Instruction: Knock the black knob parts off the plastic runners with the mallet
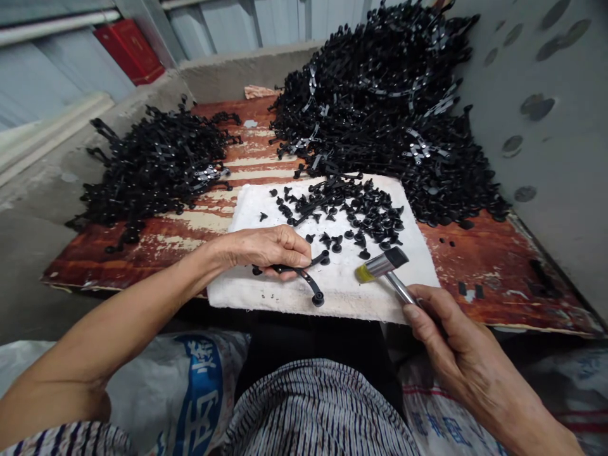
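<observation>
My left grip (280, 248) pinches a black bracket (310, 280) over the white cloth (342, 288); my right grip (441, 323) is wrapped around a hammer (386, 261), held near some small black pieces (373, 221).

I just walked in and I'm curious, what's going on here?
A person's left hand holds a black jointed piece over a white cloth. The right hand grips a hammer, its head apart from the piece. Small black parts lie on the cloth; a smaller pile is left, a larger pile behind.
</observation>
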`<state>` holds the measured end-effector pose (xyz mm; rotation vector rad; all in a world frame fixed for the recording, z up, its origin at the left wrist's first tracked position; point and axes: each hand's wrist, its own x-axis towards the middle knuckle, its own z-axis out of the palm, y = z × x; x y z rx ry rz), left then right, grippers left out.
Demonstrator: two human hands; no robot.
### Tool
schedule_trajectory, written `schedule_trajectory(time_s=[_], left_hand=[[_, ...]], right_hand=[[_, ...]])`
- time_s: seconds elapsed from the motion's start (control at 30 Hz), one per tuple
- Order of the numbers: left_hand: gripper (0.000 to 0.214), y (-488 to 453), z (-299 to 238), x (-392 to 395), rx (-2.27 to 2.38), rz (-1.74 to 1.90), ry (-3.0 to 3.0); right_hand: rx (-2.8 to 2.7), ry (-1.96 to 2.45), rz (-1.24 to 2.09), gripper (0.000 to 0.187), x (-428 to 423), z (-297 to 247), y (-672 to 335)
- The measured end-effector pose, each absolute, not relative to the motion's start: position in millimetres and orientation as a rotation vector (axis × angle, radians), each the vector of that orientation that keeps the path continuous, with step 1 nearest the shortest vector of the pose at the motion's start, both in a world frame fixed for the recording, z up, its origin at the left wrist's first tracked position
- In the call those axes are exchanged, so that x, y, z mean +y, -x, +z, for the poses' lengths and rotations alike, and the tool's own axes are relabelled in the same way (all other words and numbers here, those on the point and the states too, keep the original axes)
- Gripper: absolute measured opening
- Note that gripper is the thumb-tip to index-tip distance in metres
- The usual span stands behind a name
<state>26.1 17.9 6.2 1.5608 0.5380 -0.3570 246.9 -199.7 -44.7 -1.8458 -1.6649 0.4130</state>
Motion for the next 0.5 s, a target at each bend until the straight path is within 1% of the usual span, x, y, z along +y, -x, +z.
schedule_trajectory(time_s=[0.13,0.3,0.5], left_hand=[[0.032,-26.4,5.1,17.8,0.484,-0.352,-1.612],[0.032,-27.1,7.5,17.7,0.511,-0.359,-1.633],[0.029,-28.0,7.4,19.1,0.542,-0.403,-1.619]], right_hand=[[-1.696,1.793,0.366,0.025,-197.8,-38.5,-245.4],[-1.813,1.642,0.144,0.038,-180.0,-24.9,-238.3],[-1.969,1.487,0.030,0.051,-162.0,-8.4,-231.6]])
